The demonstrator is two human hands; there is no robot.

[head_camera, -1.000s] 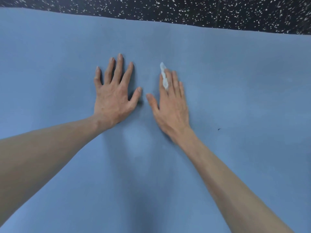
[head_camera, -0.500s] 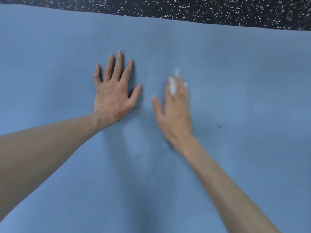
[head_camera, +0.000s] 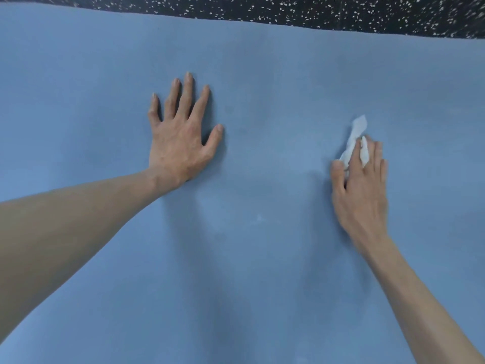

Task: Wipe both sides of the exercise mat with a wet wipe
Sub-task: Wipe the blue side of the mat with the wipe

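The blue exercise mat (head_camera: pixel 262 258) fills nearly the whole frame, lying flat on a black floor (head_camera: pixel 288 9) flecked with white that shows only as a strip along the top edge. The left hand (head_camera: pixel 178 137), left of centre, lies flat on the mat with its 5 fingers spread and straight, holding nothing; it looks to be pinning the mat in place. The right hand (head_camera: pixel 360 182), at centre right, presses a crumpled white wet wipe (head_camera: pixel 354 137) against the mat, fingers laid over it and the thumb tucked at its near edge, a twisted tail of the wipe poking out toward the top. I would judge this the wiping of the upward face, part way through; the underside would need the mat turned over later. The next move calls for steady downward pressure and overlapping strokes, bunching the wipe back under the palm. The mat looks matte, soft and faintly streaked; the wipe thin and limp.
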